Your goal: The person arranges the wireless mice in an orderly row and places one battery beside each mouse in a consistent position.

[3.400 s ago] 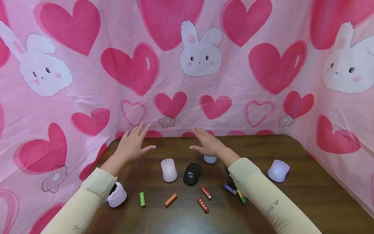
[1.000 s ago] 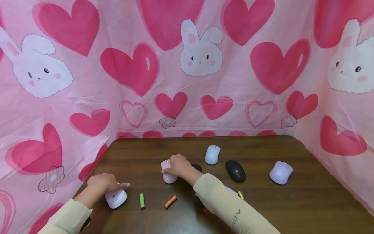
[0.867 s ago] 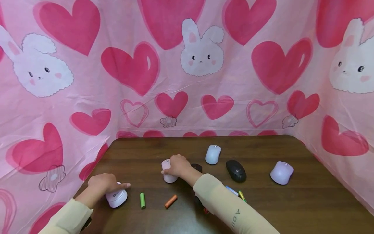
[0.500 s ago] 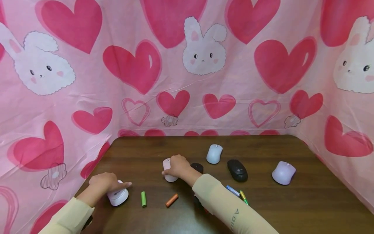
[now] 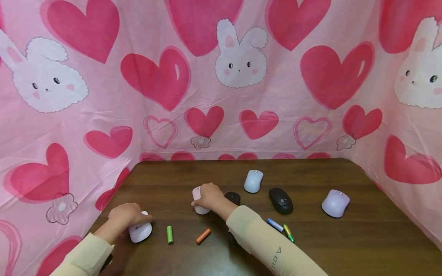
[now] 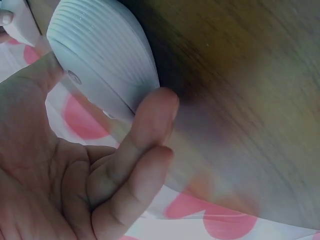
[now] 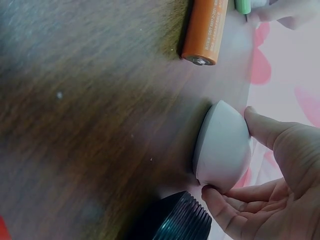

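Observation:
At the table's left, my left hand (image 5: 125, 215) grips a white computer mouse (image 5: 141, 234). The left wrist view puts the thumb on one side of that mouse (image 6: 105, 45) and a fingertip on the opposite side. My right hand (image 5: 211, 197) pinches a pale pink mouse (image 5: 202, 210) near the middle. Seen from the right wrist, the thumb and fingers hold both sides of this mouse (image 7: 225, 145), which sits low at the tabletop. Beside the right hand is a black mouse (image 5: 233, 197), partly hidden by the forearm.
Green (image 5: 170, 234) and orange (image 5: 203, 236) batteries lie between the arms. Blue (image 5: 275, 225) and yellow-green (image 5: 288, 232) batteries lie right of the right sleeve. A pale blue mouse (image 5: 253, 181), another black mouse (image 5: 281, 200) and a lilac mouse (image 5: 335, 203) stand beyond. A heart-patterned cloth (image 5: 238, 96) surrounds the table.
Both hands were raised with fingers spread; they have come down onto the white and pale pink mice. Lately the left thumb has drawn in against its mouse. The right sleeve now covers the red batteries.

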`<state>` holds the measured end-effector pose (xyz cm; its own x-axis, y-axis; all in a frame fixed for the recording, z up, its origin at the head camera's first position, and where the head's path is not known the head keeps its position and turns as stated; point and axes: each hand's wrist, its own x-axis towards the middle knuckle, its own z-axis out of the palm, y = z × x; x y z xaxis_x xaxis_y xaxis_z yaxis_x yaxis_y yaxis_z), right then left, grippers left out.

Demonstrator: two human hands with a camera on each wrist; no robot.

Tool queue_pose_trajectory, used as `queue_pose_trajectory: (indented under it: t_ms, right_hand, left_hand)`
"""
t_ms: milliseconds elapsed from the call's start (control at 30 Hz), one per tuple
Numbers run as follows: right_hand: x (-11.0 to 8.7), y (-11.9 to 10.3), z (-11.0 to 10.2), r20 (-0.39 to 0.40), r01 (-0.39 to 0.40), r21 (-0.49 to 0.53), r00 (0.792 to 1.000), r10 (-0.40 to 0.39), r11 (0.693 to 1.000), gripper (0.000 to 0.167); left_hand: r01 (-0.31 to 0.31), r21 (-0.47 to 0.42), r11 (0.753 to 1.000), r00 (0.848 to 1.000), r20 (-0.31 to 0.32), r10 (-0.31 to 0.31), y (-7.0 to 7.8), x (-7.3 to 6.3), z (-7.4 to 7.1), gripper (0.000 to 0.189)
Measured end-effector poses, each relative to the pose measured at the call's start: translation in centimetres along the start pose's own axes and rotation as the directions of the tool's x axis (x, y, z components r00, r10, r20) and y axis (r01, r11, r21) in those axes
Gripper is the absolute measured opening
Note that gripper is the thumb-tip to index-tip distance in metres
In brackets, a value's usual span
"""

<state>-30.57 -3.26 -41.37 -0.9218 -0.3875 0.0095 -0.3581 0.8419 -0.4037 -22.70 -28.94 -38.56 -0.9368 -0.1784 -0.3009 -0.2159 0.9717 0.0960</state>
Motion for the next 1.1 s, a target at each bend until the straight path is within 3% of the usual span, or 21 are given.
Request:
queue_pose_trajectory:
  t_ms: [200, 600, 833, 1100]
  right_hand:
    - [0.0, 0.0, 0.0, 0.013, -0.009, 0.021, 1.000, 0.009, 1.000, 0.045]
    - [0.1, 0.0, 0.2, 0.014, -0.012, 0.019, 1.000, 0.012, 1.000, 0.045]
    - [0.0, -0.1, 0.2, 0.011, -0.009, 0.000, 1.000, 0.009, 1.000, 0.044]
    - [-0.1, -0.2, 0.2, 0.005, -0.030, -0.011, 1.000, 0.030, 0.999, 0.045]
  left_hand:
    - [-0.011, -0.043, 0.999, 1.000, 0.001, 0.011, 0.4, -0.1, 0.0, 0.046]
    - [-0.034, -0.015, 0.999, 0.998, -0.062, 0.033, 0.8, 0.0, 0.1, 0.046]
    - [-0.037, -0.015, 0.999, 0.995, -0.089, 0.036, 0.8, 0.6, 0.0, 0.048]
    - [-0.038, 0.006, 0.999, 0.996, -0.077, 0.039, 1.1, 1.9, -0.8, 0.053]
